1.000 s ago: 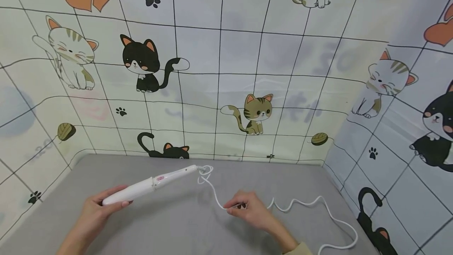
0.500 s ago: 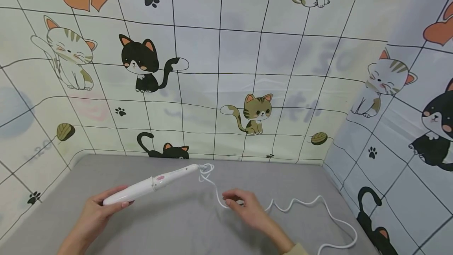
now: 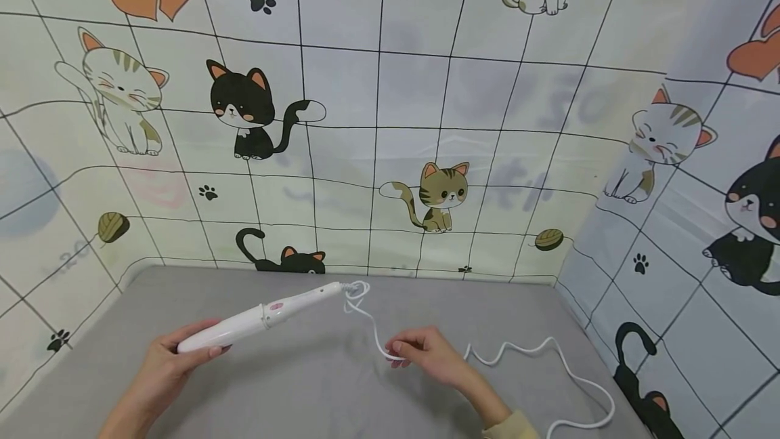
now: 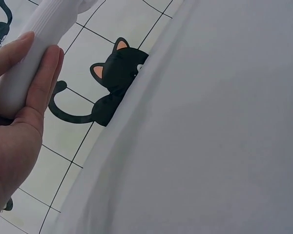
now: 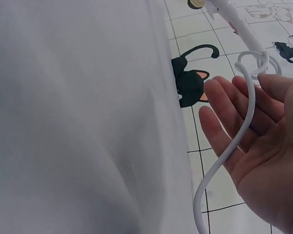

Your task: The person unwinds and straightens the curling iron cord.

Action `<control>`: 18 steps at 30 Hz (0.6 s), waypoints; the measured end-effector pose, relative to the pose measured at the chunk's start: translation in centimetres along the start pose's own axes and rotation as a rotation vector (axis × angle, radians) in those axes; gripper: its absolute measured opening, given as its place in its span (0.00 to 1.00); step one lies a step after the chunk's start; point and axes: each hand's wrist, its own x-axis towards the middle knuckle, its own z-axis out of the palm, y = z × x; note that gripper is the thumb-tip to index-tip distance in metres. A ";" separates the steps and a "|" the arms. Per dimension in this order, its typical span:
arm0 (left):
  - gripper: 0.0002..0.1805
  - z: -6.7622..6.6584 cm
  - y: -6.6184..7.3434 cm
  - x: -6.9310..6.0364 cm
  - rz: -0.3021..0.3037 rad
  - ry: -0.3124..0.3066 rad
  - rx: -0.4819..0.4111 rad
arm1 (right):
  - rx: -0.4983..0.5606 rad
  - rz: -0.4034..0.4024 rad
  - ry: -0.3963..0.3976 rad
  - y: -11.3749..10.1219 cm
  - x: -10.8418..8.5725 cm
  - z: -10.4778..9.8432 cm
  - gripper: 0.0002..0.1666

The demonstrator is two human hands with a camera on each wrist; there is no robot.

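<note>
My left hand grips the thick rounded end of a white corded wand, thumb on one side and fingers on the other. The wand tilts up to the right above the grey surface, with a small pink button on its slimmer half. From its thin end runs a white cord, bunched in small loops there. My right hand is under the cord, to the right of the wand. In the right wrist view, the cord lies across the loosely bent fingers, and the thumb does not close over it.
A grey cloth-covered surface spreads beneath both hands. The rest of the cord trails in waves to the right and front. Cat-printed curtains enclose the back and both sides.
The right hand pinched the cord a second ago; its fingers have since loosened and shifted slightly around it. The left hand and wand have hardly moved.
</note>
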 end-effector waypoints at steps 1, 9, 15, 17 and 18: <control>0.25 0.0 0.0 0.0 0.013 -0.006 -0.014 | -0.016 0.001 -0.007 0.1 -0.1 -0.1 0.13; 0.24 0.2 -0.2 0.0 -0.033 0.009 0.015 | -0.097 0.013 -0.024 0.5 -0.2 -0.1 0.11; 0.25 0.3 -0.4 0.2 -0.003 -0.030 -0.040 | -0.074 -0.001 -0.039 0.6 0.0 0.8 0.10; 0.26 0.3 -0.4 0.3 0.010 -0.048 -0.050 | -0.081 -0.001 -0.037 0.7 0.0 1.0 0.11; 0.26 0.3 -0.4 0.3 0.018 -0.055 -0.055 | -0.087 0.000 -0.036 0.6 0.1 1.1 0.11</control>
